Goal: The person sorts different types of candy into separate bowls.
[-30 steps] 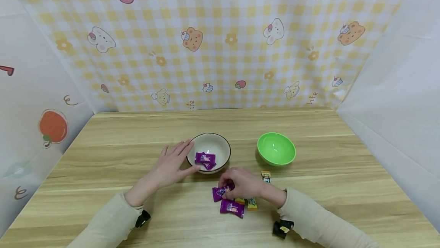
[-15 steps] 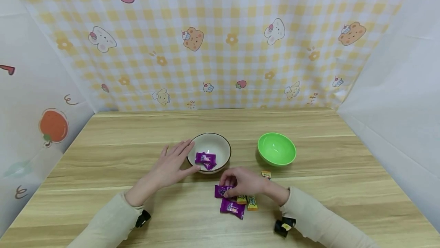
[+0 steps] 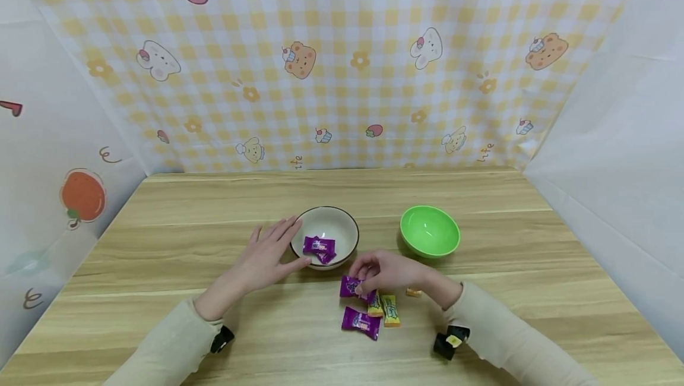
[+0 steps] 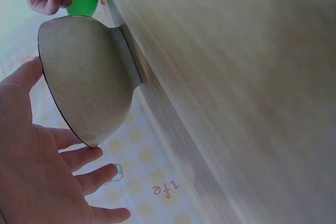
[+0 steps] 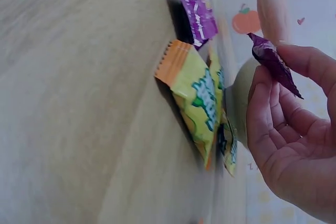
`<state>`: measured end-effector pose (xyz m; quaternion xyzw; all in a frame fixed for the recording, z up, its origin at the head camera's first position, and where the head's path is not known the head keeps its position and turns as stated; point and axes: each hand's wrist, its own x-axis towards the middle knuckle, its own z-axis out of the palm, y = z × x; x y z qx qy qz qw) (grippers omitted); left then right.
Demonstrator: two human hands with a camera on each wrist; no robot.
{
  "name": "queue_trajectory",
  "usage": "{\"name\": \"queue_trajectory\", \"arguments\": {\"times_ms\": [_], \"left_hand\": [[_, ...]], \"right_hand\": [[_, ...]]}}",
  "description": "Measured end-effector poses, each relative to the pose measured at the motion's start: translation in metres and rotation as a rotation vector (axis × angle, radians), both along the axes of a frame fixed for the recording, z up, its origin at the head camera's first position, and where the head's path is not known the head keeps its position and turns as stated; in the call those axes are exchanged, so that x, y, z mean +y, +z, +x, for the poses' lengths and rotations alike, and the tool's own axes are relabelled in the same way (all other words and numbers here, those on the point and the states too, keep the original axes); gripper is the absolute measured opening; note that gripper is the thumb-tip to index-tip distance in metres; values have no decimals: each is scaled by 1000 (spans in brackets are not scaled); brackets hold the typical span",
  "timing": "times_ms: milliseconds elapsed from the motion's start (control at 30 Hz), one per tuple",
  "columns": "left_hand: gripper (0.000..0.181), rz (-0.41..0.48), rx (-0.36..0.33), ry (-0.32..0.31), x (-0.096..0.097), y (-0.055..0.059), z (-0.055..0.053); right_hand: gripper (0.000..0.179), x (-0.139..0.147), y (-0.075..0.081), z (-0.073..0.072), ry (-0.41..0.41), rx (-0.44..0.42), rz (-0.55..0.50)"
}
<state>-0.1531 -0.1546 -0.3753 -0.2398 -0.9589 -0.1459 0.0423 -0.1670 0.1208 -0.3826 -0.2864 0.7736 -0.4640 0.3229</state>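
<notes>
My right hand (image 3: 390, 270) pinches a purple candy (image 5: 270, 61) between thumb and fingers, lifted off the table in the right wrist view. My left hand (image 3: 264, 258) lies with fingers spread against the left side of a cream bowl (image 3: 342, 225); in the left wrist view the thumb touches its dark rim. Purple candies (image 3: 319, 246) lie inside that bowl. Below the right hand another purple candy (image 3: 361, 322) rests on the table, beside yellow candies (image 3: 391, 310) with orange ends. Part of one more yellow-orange candy (image 3: 414, 292) shows under the right forearm.
A green bowl (image 3: 429, 231) stands right of the cream bowl, with nothing seen in it. The wooden table (image 3: 214, 202) ends at a yellow checked cloth (image 3: 342, 95) behind, with white cloth on both sides.
The right hand has gone slightly right and away from the person, lifting the purple candy with it. More of the yellow candies shows. The left hand stays at the bowl.
</notes>
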Motion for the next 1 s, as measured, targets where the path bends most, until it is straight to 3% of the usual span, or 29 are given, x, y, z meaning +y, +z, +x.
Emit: {"name": "queue_trajectory", "arguments": {"times_ms": [333, 600, 1000], "left_hand": [[81, -3, -8, 1, 0, 0, 0], [81, 3, -3, -2, 0, -1, 0], [80, 4, 10, -2, 0, -1, 0]], "right_hand": [[25, 9, 10, -5, -67, -32, -55], [24, 17, 22, -12, -78, 54, -32], [25, 22, 51, -22, -110, 105, -71]]}}
